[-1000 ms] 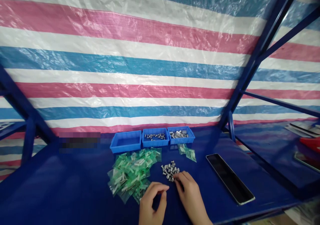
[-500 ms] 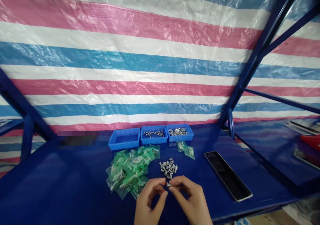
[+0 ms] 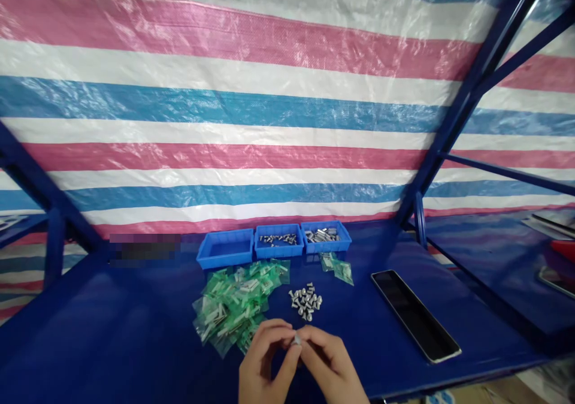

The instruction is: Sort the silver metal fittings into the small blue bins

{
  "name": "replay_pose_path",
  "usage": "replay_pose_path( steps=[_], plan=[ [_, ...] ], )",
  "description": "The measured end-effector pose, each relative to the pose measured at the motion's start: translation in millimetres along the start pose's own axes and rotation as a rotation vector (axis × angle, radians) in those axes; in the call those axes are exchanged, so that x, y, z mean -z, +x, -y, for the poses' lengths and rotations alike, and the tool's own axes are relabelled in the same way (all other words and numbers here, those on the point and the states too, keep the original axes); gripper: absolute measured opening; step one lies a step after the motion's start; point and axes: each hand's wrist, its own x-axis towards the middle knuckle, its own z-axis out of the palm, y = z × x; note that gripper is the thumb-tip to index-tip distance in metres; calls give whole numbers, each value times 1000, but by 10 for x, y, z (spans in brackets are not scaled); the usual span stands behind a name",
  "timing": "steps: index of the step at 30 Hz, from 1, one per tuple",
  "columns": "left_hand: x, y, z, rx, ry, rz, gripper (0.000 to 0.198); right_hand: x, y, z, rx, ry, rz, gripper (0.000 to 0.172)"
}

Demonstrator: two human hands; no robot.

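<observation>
Head view: middle blue tray (image 3: 279, 255) and right blue tray (image 3: 326, 249) hold metal pins (image 3: 320, 235).

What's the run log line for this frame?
left hand: pinching small silver part | right hand: pinching same part | nearby: loose silver pile, green plastic bags

Head-worn view, angled down at hands (image 3: 265, 362)
</observation>
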Motion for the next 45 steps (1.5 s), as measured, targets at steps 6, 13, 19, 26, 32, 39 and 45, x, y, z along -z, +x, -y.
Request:
replay_pose_path(
  steps=[6,13,19,26,32,39,45],
  plan=[
    [64,67,43,-183,181,84,10,60,-4,-43,-29,87,-88,27],
    [70,80,173,-249,291,49,21,127,136,110,20,-104,-168,17],
    [103,80,286,-177,333,141,18,415,1107,484,378,-455,-191,14],
    [118,95,250,-144,263,199,15,672,1158,249,328,-602,-245,23],
    [60,71,302,-150,209,150,26,625,420,-61,208,-739,-158,16],
    [70,68,313,-169,227,147,22,382,242,-211,204,-902,-132,29],
    [107,81,250,-163,285,233,14,348,195,-226,194,-965,-158,28]
  ],
)
